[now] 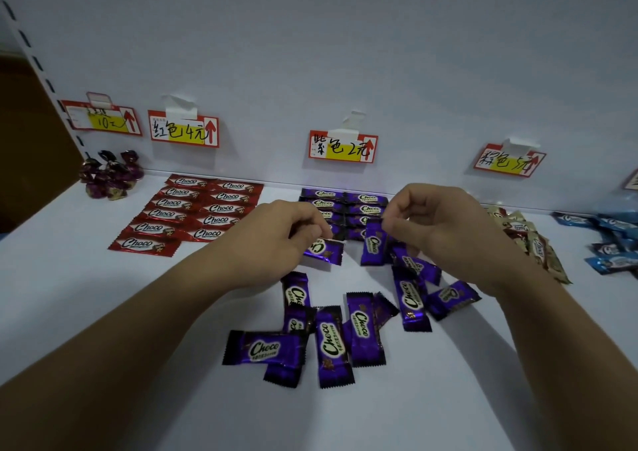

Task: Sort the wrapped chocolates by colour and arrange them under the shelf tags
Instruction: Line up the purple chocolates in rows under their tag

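While left hand (276,233) pinches one purple chocolate (326,249), right hand (438,223) second chocolate (374,245) | red chocolates (193,209): eleven

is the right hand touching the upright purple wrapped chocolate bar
Touching. The head view shows the right hand pinching the top edge of the upright purple foil-wrapped chocolate bar between thumb and forefinger.

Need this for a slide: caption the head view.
Left hand pinches one purple chocolate, right hand a second chocolate, near the loose purple pile.
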A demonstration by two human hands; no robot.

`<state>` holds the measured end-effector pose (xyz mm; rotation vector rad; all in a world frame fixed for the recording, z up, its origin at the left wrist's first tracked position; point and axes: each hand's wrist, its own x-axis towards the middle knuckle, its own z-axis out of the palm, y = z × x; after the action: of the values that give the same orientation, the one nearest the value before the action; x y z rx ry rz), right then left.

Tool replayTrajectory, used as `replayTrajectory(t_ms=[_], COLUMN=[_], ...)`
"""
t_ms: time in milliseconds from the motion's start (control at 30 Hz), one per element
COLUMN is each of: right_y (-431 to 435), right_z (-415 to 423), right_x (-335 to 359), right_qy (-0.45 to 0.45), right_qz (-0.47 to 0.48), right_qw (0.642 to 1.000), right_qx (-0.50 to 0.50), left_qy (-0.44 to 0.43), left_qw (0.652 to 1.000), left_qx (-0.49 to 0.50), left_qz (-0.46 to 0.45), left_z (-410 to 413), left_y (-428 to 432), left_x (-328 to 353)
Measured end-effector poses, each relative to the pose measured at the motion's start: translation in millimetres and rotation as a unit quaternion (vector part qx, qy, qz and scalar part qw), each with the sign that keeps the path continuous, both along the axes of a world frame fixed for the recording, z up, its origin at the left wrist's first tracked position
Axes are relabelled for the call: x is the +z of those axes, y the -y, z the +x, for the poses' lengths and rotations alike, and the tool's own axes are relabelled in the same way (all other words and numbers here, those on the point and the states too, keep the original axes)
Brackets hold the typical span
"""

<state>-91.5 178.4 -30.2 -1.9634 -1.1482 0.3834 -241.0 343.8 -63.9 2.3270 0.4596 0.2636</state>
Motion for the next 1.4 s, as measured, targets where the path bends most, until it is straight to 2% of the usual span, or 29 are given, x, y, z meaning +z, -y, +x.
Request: replayTrajectory(t_ms=[233,500,800,900,1100,1200,1267,1400], right_y=[-7,-12,-12,-11,-11,-15,-15,-10], right_z=[-6,-6,-10,-13,-14,-16,-19,-25], right_x=[-5,-11,-11,-9,4,16,18,-2], right_qy=[-0.072,-0.024,-0.039,-0.037,-0.069,-0.078,-0.047,-0.038], right_qz=[0.015,-0.006,0.000,0.008,0.036,0.055,0.070,0.078], right_qw=[0.997,0.999,0.997,0.996,0.988,0.986,0.986,0.985], right_qx=[-0.006,-0.048,-0.070,-0.085,-0.130,-0.140,-0.147,-0.150], left_qy=[0.033,0.038,0.055,0.064,0.051,0.065,0.087,0.070], left_qw=[0.999,0.998,0.995,0.993,0.993,0.990,0.985,0.990], left_qx=[0.035,0.052,0.079,0.094,0.105,0.127,0.148,0.112], left_qz=[0.011,-0.005,-0.019,-0.034,0.008,-0.013,-0.033,0.043], left_z=[2,5,6,9,18,16,11,0], left_y=[1,4,12,16,17,14,13,22], left_x=[-1,-3,-4,-2,18,22,19,4])
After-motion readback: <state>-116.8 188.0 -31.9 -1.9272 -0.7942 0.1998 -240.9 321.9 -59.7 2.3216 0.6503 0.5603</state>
